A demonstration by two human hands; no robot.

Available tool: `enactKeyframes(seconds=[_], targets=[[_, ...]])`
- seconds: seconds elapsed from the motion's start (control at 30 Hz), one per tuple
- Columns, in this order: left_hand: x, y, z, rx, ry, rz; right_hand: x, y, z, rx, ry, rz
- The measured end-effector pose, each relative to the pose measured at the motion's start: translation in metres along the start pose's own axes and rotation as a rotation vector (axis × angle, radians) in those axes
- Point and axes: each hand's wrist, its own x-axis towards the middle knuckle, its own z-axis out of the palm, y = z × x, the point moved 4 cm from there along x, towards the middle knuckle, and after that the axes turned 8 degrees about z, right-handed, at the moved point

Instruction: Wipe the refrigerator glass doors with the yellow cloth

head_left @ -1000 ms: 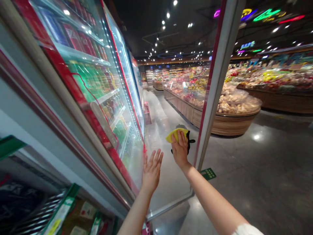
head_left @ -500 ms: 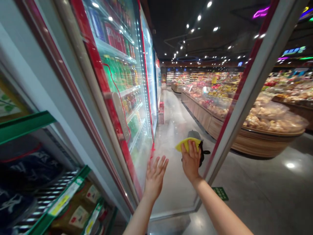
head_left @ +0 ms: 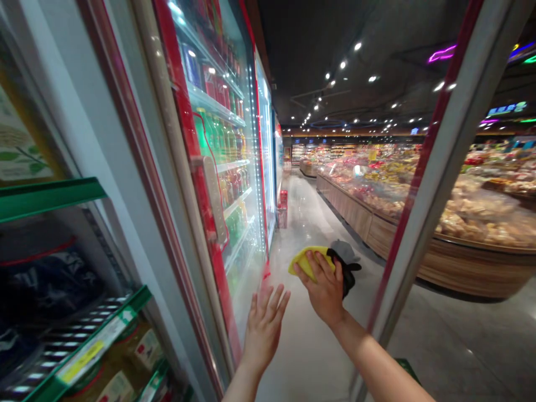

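My right hand (head_left: 323,287) presses a yellow cloth (head_left: 310,262) flat under its fingers, apparently against a clear glass door (head_left: 293,335). Just beyond the fingers shows a grey and black thing (head_left: 347,254); I cannot make out what it is. Lower and to the left, my left hand (head_left: 264,329) is open with fingers spread and holds nothing. It lies close to the glass, but whether it touches is unclear. The door's metal and red frame (head_left: 435,162) slants along the right.
Left of the glass stands a drinks cooler (head_left: 218,134) with bottles and a power strip (head_left: 214,198) on its side. A green-edged shelf (head_left: 84,352) with jars is near at left. A wooden display bin (head_left: 473,268) of packaged goods lies beyond the door frame.
The cloth under my right hand has slid left across the glass. My left hand stays spread in much the same place. The view has tilted, so the surroundings sit lower and farther right.
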Motion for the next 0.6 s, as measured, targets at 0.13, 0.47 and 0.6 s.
enactKeyframes(seconds=[0.13, 0.47, 0.6], targets=[[-0.005, -0.005, 0.004, 0.0, 0.163, 0.052, -0.029, 0.01, -0.001, 0.057, -0.043, -0.199], [-0.01, -0.004, 0.016, 0.102, 0.357, 0.146, 0.002, -0.01, 0.013, -0.021, 0.286, -0.016], [-0.015, -0.006, 0.03, 0.167, 0.34, 0.174, -0.011, 0.017, 0.013, 0.049, 0.297, -0.189]])
